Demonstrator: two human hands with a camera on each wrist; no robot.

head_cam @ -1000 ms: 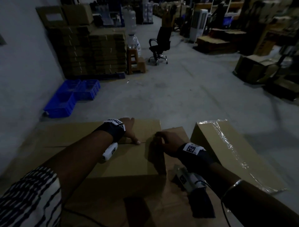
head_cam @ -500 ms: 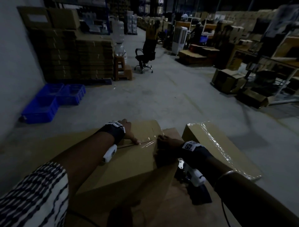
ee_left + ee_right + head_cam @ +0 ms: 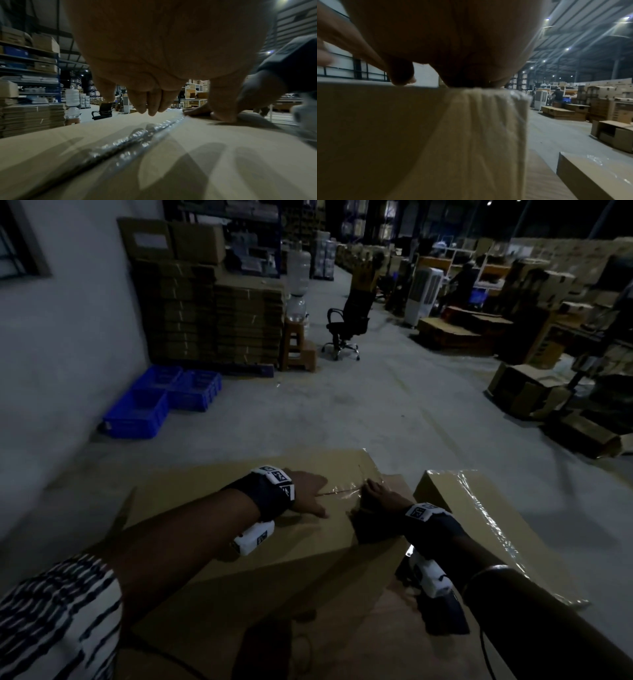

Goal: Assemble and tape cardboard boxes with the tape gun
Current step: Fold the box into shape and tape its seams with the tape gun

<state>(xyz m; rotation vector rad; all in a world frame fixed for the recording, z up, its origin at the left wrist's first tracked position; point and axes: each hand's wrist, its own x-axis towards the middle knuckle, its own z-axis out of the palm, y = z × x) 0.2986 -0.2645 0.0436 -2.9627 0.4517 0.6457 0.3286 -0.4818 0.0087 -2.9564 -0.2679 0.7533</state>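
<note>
A large cardboard box [image 3: 239, 542] lies in front of me with clear tape [image 3: 342, 492] along its top seam. My left hand [image 3: 306, 491] rests flat on the top beside the seam, fingers straight. In the left wrist view its fingertips [image 3: 150, 111] touch the box [image 3: 223, 155] by the shiny tape [image 3: 137, 135]. My right hand [image 3: 376, 494] lies over the right end of the seam and presses the tape down at the edge. The right wrist view shows the tape [image 3: 488, 121] running down the box's side [image 3: 376, 128] below that hand [image 3: 447, 75]. No tape gun is in view.
A second taped box [image 3: 479, 525] lies close on the right. Flat cardboard [image 3: 342, 628] lies under the box. Blue crates [image 3: 147, 405] and stacked flat cartons [image 3: 212, 320] stand along the left wall. An office chair [image 3: 349, 323] and open boxes [image 3: 524, 392] stand farther off on the concrete floor.
Shiny tape now shows on the seam between my hands. My right hand has slid to the seam's right end. My left hand stays flat on the top. My head has tilted up.
</note>
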